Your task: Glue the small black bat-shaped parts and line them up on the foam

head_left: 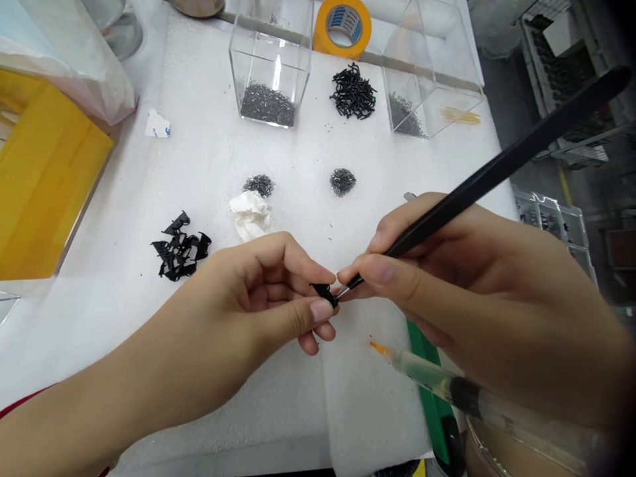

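My left hand pinches a small black plastic part between thumb and forefinger, the other fingers curled behind it. In my right hand is a long black-handled tool with a thin metal tip, held like a pen. That tip touches the part at its right end; the exact contact spot is too small to make out. Below my right hand a clear syringe with an orange tip points left; whether the hand touches it cannot be told. A pile of similar black parts lies left of my left hand.
Two clear boxes hold tiny dark pieces. Between them are an orange tape roll and a heap of black sticks. Two small piles of pins and a crumpled tissue lie ahead. A yellow box stands left.
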Motion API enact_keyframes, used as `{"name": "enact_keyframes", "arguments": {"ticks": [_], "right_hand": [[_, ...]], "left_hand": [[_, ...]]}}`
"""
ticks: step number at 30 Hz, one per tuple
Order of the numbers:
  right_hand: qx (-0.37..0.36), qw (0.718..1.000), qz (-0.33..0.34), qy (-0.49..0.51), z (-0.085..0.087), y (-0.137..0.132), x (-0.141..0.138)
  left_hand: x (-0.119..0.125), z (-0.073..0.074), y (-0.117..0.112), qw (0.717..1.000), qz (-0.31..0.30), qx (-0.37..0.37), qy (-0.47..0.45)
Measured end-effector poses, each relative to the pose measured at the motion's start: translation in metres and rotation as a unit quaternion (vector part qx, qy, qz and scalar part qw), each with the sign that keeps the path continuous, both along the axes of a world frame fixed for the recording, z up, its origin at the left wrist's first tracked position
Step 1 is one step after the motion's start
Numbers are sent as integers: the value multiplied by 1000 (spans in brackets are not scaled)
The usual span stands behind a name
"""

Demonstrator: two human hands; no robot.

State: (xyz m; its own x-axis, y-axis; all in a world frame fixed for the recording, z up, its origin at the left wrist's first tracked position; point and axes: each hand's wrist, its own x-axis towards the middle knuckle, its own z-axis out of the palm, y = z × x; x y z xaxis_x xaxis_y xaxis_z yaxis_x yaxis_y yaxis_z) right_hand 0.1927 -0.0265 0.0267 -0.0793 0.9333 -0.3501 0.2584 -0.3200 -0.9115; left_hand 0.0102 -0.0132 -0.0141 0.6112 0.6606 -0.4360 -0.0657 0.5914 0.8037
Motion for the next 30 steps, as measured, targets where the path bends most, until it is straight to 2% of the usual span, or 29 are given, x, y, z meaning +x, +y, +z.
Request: {"name": "enact_keyframes", "arguments": {"ticks": [7, 12, 17, 25, 30], "right_hand": [[-3, 1000, -12, 21, -3, -1, 0], [38, 999, -15, 23, -5, 0, -1], [-5, 1000, -3, 4, 1, 0, 1], [-11, 1000, 13, -18, -1, 1, 2], [-25, 999, -10, 45, -1, 1, 4]], "left_hand": [[0, 0, -1, 1000, 3, -6, -6], [-1, 0, -1, 1000, -5, -12, 4], [-1, 1, -1, 1000, -3, -12, 7], [0, 2, 1, 999, -7, -23, 23], [-1, 1, -2, 1000, 1, 19, 17]]}}
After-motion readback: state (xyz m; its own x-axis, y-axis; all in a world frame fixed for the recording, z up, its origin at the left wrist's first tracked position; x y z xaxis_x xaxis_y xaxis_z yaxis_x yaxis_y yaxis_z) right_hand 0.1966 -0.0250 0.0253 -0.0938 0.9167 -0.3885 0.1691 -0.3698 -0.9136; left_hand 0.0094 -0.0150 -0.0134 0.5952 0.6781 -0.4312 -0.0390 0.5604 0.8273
